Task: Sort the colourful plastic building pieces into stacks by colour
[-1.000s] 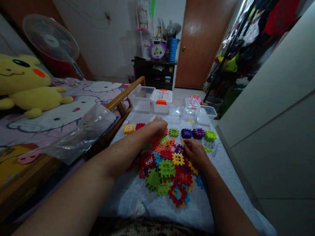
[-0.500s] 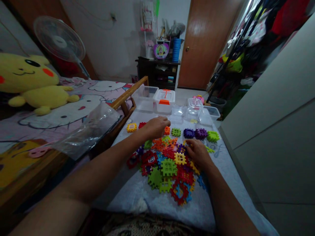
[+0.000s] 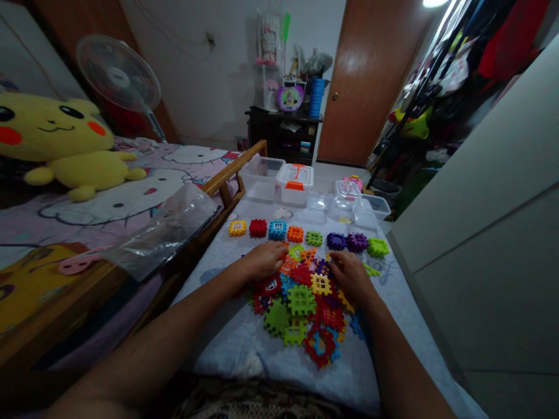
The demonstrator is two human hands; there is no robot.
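A pile of coloured plastic waffle blocks [image 3: 305,308] lies on a pale blue cloth [image 3: 236,355]. Behind the pile runs a row of single blocks: yellow [image 3: 237,227], red [image 3: 258,227], blue [image 3: 277,230], orange [image 3: 295,234], green [image 3: 313,238], two purple ones [image 3: 347,241] and light green [image 3: 377,248]. My left hand [image 3: 262,261] rests on the pile's left edge, fingers curled over blocks; what it holds is hidden. My right hand [image 3: 349,275] lies on the pile's right side with fingers bent down among the blocks.
Clear plastic boxes [image 3: 262,174], one with an orange latch [image 3: 296,181], stand behind the row. A clear plastic bag [image 3: 170,230] lies on the wooden bed frame at left, with a yellow plush toy [image 3: 65,145] and a fan [image 3: 117,75]. A grey cupboard [image 3: 480,203] stands at right.
My left hand has drawn back from the row to the pile's left edge, and a blue block now stands in the row between red and orange. My right hand has barely moved.
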